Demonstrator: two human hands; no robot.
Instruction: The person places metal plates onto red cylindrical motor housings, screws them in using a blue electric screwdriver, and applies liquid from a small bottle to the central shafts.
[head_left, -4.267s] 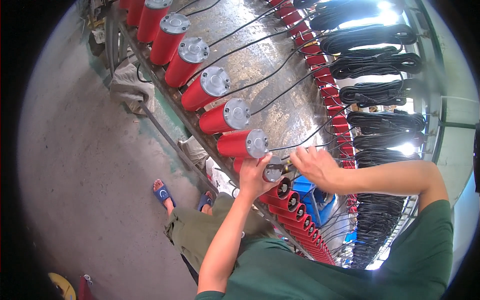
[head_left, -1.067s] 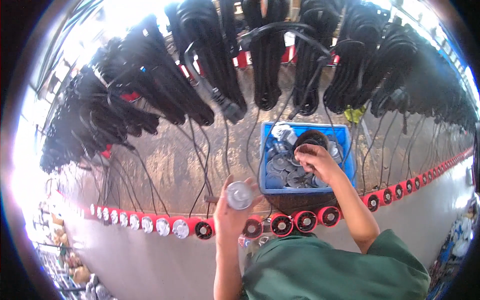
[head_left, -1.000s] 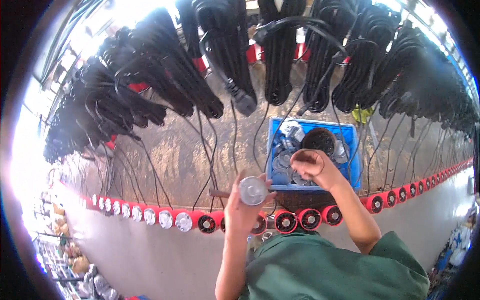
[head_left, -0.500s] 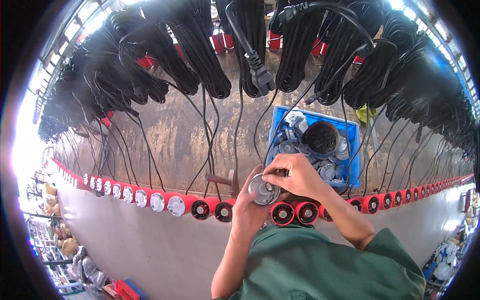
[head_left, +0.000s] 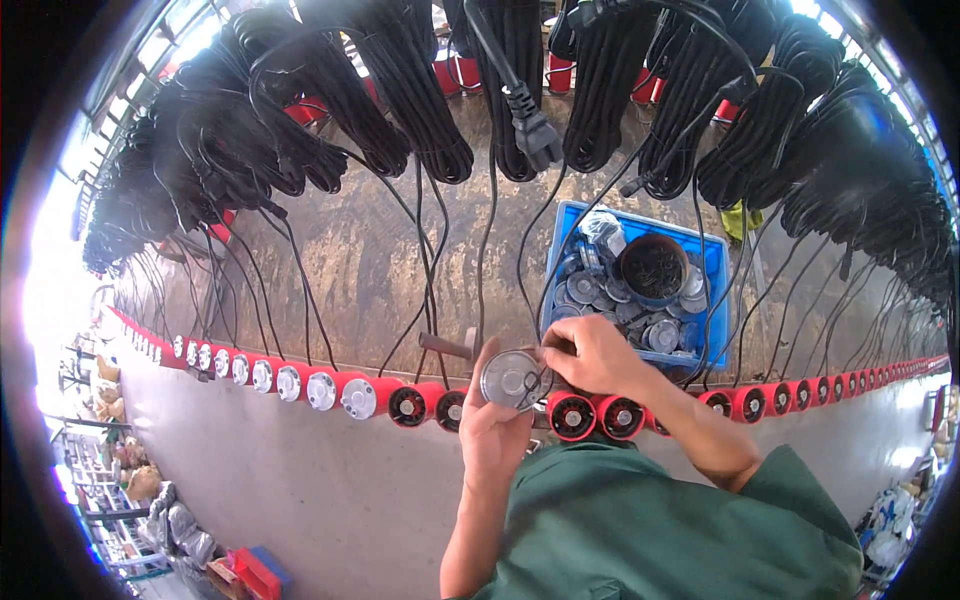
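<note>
In my left hand (head_left: 492, 435) lies a round grey metal cap (head_left: 508, 379), its face tilted up, gripped between thumb and fingers. Thin dark rings or loops (head_left: 533, 382) show at the cap's right side; their exact form is too small to tell. My right hand (head_left: 597, 356) is closed in a pinch just beside that edge, and whatever its fingertips hold is hidden. Below the hands runs a row of red cylinders, some with open dark ends (head_left: 572, 416), others to the left with grey caps (head_left: 357, 398) on.
Beyond my right hand, a blue bin (head_left: 712, 345) contains many grey caps and a round bowl (head_left: 655, 300) of dark small parts. A hammer (head_left: 446, 347) lies on the worn bench (head_left: 350, 260) left of my hands. Bundled black cables (head_left: 430, 130) line the far side, their leads crossing the bench.
My right fingers have shifted from over the cap's face to its right edge. More of the face now shows, with the dark loops on it. The whole view has shifted slightly.
</note>
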